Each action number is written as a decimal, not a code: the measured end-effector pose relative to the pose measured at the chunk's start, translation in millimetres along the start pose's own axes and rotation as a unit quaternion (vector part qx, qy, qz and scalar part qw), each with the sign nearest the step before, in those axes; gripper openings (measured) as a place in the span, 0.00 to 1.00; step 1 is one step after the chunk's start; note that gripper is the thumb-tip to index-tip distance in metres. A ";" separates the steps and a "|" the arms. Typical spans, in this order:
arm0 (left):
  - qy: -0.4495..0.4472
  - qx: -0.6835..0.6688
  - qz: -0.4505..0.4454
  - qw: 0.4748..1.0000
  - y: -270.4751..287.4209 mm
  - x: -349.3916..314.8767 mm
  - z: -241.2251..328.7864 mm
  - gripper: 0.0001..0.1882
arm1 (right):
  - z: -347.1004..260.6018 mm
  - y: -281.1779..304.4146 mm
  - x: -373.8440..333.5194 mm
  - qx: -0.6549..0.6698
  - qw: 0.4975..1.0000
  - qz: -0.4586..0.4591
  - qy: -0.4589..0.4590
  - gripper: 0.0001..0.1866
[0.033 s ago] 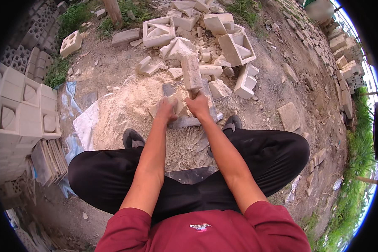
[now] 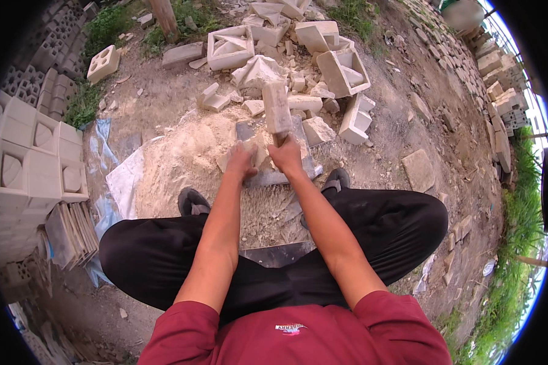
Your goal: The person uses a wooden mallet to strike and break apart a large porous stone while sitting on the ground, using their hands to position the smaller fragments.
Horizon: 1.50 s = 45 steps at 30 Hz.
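My right hand grips the short handle of a mallet with a big pale block-shaped head, held above the ground in front of me. My left hand presses down on a pale broken block piece. That piece lies on a dark flat slab between my feet. The two hands are close together, almost touching. I sit low in black trousers, with a dark shoe on each side of the slab.
A heap of broken pale hollow blocks lies beyond the slab. Whole patterned blocks are stacked at the left, with thin tiles leaning below them. Pale sand covers a plastic sheet. A wooden post stands behind.
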<state>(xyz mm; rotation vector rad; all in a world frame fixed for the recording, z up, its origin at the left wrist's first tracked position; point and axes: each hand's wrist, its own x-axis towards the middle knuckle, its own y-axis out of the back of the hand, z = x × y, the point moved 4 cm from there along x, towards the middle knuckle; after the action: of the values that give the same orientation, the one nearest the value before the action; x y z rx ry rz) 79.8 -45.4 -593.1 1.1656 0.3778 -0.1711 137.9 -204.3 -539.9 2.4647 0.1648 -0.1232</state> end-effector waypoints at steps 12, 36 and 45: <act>0.014 -0.015 0.016 1.000 1.5 -5.4 1.5 0.49 | 8.7 0.5 -3.6 -0.026 1.000 0.001 -0.004 0.29; 0.014 -0.030 0.048 0.998 -5.0 -3.4 -5.6 0.50 | 5.8 11.7 -3.9 -0.050 0.998 0.001 -0.042 0.25; 0.032 -0.037 0.049 0.998 0.2 -1.9 2.4 0.46 | 17.2 15.3 6.8 -0.088 0.988 -0.081 -0.097 0.23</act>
<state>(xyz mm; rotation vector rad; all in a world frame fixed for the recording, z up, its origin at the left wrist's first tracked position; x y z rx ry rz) 78.6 -47.6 -591.4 1.1163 0.3794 -0.0349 146.1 -226.3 -544.8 2.2463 0.2796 -0.4014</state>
